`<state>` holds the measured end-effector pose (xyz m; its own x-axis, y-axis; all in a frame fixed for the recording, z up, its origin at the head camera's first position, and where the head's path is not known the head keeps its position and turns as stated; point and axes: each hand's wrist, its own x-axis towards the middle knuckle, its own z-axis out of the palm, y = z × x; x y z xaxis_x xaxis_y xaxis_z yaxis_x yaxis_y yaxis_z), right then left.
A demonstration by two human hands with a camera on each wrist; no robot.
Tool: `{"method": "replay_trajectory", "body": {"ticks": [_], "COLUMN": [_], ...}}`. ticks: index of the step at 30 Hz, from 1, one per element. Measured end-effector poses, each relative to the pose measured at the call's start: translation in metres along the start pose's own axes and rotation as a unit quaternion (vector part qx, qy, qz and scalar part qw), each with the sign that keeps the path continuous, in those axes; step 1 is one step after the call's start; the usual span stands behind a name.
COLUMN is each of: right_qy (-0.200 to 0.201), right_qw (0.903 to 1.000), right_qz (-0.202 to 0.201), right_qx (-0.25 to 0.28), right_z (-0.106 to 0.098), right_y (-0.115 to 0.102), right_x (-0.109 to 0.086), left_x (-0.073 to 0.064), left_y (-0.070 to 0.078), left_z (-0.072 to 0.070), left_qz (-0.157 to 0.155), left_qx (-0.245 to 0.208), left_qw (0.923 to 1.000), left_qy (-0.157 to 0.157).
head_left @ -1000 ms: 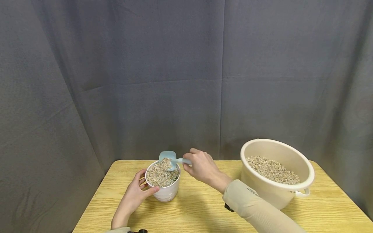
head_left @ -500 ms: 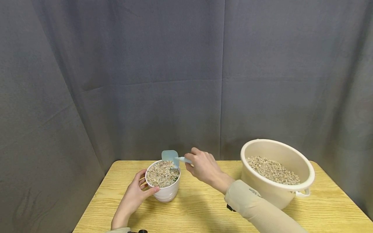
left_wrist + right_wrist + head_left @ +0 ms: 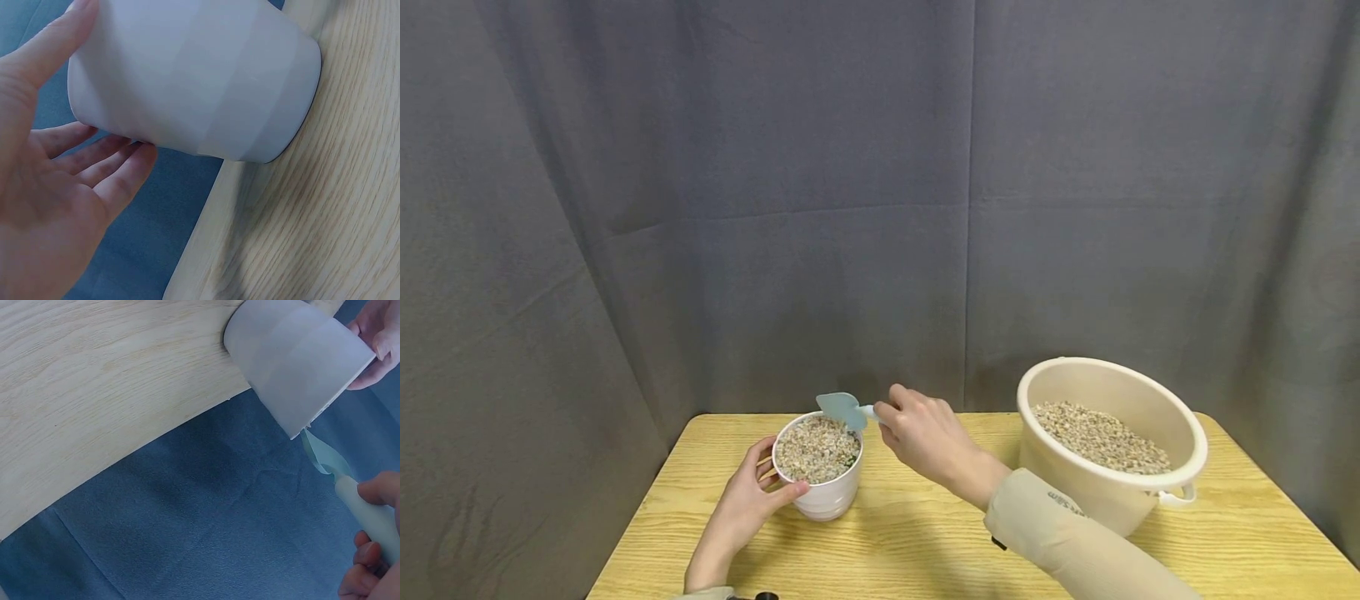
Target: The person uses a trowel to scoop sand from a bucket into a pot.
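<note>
A white ribbed pot [image 3: 827, 502], filled close to its rim with tan gravel [image 3: 817, 450], stands upright on the table. My left hand [image 3: 748, 492] steadies it from the left, thumb at the near rim and fingers along the side; the left wrist view shows those fingertips against the pot's wall [image 3: 181, 75]. In my right hand [image 3: 925, 433] is the handle of a pale blue scoop [image 3: 844, 410]. Its tilted blade is at the pot's far right rim, edge-on in the right wrist view, where the scoop's handle [image 3: 369, 515] lies under my thumb. A bit of green shows at the gravel's right edge.
A large cream bucket [image 3: 1037, 467] with gravel inside [image 3: 1101, 437] and a white handle [image 3: 1177, 497] stands at the table's right. The wooden table [image 3: 910, 542] ends at a grey curtain [image 3: 850, 250] behind and at the left.
The scoop has tipped over and its gravel has dropped into the pot. Its blade has turned edge-on at the rim and shifted slightly right. The left hand keeps its place.
</note>
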<state>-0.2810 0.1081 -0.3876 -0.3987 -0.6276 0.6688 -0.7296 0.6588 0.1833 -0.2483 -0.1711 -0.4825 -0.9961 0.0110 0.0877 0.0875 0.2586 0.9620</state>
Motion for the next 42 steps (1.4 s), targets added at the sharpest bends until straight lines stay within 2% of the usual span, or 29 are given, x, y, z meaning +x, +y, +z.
{"method": "replay_trajectory", "body": {"ticks": [12,15,21,30,38,42], "right_qy": [0.051,0.052,0.047,0.044,0.052,0.049], "right_qw": [0.9946,0.9953,0.9987,0.9989,0.9986,0.9986], "right_qz": [-0.059,-0.053,-0.011,0.015,0.000,-0.012], "right_qx": [-0.068,-0.063,-0.016,0.001,-0.007,-0.016], "right_z": [-0.001,-0.001,-0.004,-0.012,-0.032,-0.047], "right_y": [-0.001,0.000,0.001,0.009,0.027,0.038], "right_x": [-0.002,-0.003,-0.004,-0.006,-0.010,-0.013], "left_x": [-0.003,-0.003,-0.003,-0.002,-0.002,-0.003], "left_y": [0.000,0.000,0.001,0.000,0.004,0.009], "left_z": [-0.001,-0.001,-0.002,0.000,0.001,0.000], "left_qz": [0.001,-0.002,0.004,0.002,0.011,0.011], "left_qx": [0.014,0.012,0.014,0.007,-0.001,0.025], "left_qw": [0.9999,0.9999,0.9999,1.0000,0.9998,0.9994], "left_qy": [0.004,0.004,-0.001,-0.007,-0.017,-0.022]}}
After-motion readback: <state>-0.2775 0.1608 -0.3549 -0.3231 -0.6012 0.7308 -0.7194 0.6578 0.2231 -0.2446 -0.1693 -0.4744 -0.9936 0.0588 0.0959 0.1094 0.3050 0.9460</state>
